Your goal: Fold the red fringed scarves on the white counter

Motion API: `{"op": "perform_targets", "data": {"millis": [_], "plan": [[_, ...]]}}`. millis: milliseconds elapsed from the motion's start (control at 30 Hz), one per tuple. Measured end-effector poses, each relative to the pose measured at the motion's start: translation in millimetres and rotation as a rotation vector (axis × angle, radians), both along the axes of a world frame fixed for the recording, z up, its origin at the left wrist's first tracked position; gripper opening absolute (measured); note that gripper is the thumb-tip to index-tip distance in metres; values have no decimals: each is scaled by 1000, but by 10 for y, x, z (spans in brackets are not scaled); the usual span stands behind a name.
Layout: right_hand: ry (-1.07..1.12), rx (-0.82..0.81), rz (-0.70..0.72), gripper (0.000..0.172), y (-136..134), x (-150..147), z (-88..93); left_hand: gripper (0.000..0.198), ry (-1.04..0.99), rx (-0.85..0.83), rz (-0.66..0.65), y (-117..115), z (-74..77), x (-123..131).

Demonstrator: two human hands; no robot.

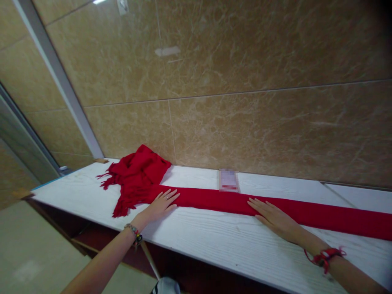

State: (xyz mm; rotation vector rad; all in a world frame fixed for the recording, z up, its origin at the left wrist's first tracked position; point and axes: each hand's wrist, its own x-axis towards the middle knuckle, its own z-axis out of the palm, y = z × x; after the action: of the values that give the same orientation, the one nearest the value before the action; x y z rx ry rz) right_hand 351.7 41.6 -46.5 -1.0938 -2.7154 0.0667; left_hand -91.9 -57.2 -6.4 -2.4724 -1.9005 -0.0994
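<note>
A long red scarf [211, 200] lies in a narrow flat strip along the white tabletop [196, 228] and runs out of view at the right. Its left part is bunched in a loose heap, with fringes spread at the left. My left hand [161, 204] rests palm down on the strip beside the heap, fingers spread. Farther right, my right hand [272, 216] lies flat on the strip with its fingers stretched out. Neither hand grips the cloth.
A blurred small packet [228, 179] sits behind the strip, near the tiled wall [260, 130]. Dark open shelves [101, 237] are under the tabletop. A pale stick [150, 259] leans at the front edge.
</note>
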Motion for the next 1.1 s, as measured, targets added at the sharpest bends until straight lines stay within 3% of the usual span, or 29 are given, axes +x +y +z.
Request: {"op": "perform_targets", "data": {"millis": [200, 333, 567, 633, 700, 800, 900, 967, 1033, 1100], "plan": [[37, 46, 5, 51, 69, 480, -113, 53, -23, -16, -26, 69, -65, 318], [29, 71, -4, 50, 63, 651, -85, 47, -22, -48, 21, 193, -49, 455], [8, 99, -46, 50, 27, 618, -53, 45, 97, -38, 260, 257, 12, 82], [22, 120, -40, 50, 32, 616, -68, 46, 162, -5, 335, 257, 54, 90], [28, 125, -37, 50, 38, 617, -80, 48, 180, 43, 329, 271, 108, 306], [13, 104, -53, 50, 35, 609, -74, 51, 80, 79, 111, 340, 147, 967], [-7, 80, -72, 50, 20, 594, -42, 54, -54, 83, -54, 429, 80, 1706], [-16, 69, -76, 51, 8, 587, -17, 55, -105, 82, -79, 461, -5, 2045], [-24, 60, -74, 50, 0, 584, 3, 58, -122, 85, -29, 463, -90, 2191], [-29, 54, -76, 50, -7, 584, 16, 64, -114, 84, 78, 448, -152, 2145]]}}
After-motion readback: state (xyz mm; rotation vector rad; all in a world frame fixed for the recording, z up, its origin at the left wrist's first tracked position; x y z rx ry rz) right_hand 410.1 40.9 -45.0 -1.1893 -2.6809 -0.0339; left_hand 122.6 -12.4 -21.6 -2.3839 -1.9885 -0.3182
